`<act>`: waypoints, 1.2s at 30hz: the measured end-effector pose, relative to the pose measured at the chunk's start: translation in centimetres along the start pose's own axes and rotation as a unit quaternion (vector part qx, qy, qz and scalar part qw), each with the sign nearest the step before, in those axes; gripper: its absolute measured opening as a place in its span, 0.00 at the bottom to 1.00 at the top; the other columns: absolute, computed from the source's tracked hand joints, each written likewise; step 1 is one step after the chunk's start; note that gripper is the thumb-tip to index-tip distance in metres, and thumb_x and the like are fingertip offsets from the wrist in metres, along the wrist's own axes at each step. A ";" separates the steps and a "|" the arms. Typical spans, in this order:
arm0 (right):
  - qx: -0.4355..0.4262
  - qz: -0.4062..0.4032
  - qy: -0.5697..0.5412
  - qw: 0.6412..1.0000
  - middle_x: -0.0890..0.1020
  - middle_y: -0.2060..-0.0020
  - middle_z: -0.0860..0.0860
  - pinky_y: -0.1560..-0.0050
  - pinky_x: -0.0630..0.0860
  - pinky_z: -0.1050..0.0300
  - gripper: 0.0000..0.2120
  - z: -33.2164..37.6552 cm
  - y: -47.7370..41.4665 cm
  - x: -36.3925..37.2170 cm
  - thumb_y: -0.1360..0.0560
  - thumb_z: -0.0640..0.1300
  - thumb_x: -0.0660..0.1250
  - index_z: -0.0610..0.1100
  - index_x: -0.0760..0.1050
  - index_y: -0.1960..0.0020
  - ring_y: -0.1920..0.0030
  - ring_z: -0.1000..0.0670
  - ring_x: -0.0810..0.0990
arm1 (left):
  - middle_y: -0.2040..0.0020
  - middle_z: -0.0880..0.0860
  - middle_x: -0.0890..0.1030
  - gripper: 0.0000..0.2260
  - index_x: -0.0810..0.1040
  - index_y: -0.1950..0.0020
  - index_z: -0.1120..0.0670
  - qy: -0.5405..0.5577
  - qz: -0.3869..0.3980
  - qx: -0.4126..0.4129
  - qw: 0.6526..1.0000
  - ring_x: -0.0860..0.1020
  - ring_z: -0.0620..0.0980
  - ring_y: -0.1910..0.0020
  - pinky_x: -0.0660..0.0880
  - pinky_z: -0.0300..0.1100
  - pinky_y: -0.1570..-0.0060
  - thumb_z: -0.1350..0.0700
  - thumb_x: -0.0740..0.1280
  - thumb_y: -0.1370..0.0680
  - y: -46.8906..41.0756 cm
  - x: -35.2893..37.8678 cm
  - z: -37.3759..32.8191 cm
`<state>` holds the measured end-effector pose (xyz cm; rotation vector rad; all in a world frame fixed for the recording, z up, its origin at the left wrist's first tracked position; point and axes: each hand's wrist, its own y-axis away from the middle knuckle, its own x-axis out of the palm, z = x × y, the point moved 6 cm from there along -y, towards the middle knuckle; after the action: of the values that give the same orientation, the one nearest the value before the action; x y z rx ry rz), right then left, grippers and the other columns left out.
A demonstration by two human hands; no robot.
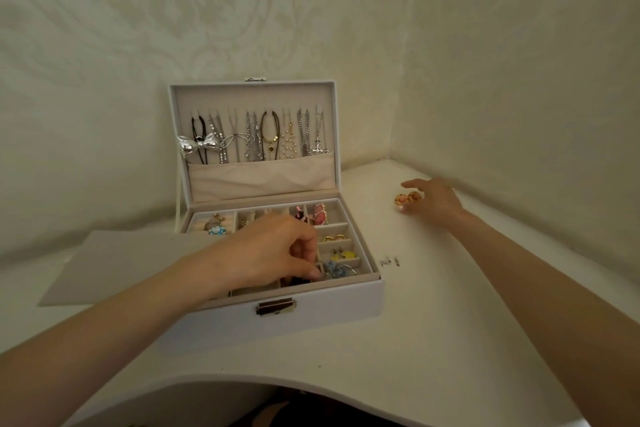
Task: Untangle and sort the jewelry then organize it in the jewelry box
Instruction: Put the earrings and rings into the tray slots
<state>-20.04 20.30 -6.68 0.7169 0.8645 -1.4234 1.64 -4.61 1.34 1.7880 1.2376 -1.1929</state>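
We are curling our left hand (277, 250) into the jewelry box (311, 308), grasp unclear; our right hand (437, 199) is pinching orange earrings (408, 199) on the table (433, 322).

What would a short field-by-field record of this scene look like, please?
jewelry box: open on the table, lid upright
lid: necklaces hang in a row
tray: compartments hold pieces, yellow earrings among them
left hand: over the tray's front compartments, fingers curled by a blue piece; grip unclear
right hand: on the table right of the box, thumb and fingers round the orange earrings
loose: small silver pieces right of the box
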 end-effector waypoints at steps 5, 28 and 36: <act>-0.039 -0.027 -0.031 0.998 0.79 0.58 0.47 0.59 0.70 0.58 0.13 1.4 -0.2 0.2 0.32 0.45 0.76 0.45 0.81 0.49 0.52 0.45 0.78 | 0.64 0.45 0.80 0.05 0.78 0.57 0.50 0.017 -0.051 0.005 0.999 0.77 0.41 0.65 0.74 0.39 0.60 0.50 0.70 0.26 -0.9 -1.7 -0.4; -0.244 0.176 -0.209 0.931 0.80 0.63 0.49 0.58 0.81 0.50 0.15 22.2 17.7 1.1 0.39 0.34 0.79 0.47 0.78 0.59 0.66 0.54 0.77 | 0.70 0.53 0.81 0.05 0.77 0.59 0.60 0.303 -0.076 -0.114 0.943 0.79 0.43 0.73 0.74 0.31 0.73 0.64 0.73 0.30 3.3 -3.4 4.6; -0.214 0.211 -0.212 0.930 0.80 0.75 0.58 0.67 0.75 0.69 0.10 22.8 18.3 2.1 0.34 0.29 0.74 0.38 0.83 0.55 0.72 0.60 0.80 | 0.68 0.49 0.82 0.09 0.77 0.63 0.50 0.122 -0.034 -0.076 0.989 0.79 0.43 0.68 0.71 0.38 0.61 0.58 0.76 0.31 4.7 -2.2 5.3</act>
<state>-0.08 0.62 2.08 0.2219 0.6008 -0.9068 4.10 -11.62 1.46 1.8286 1.4974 -0.9080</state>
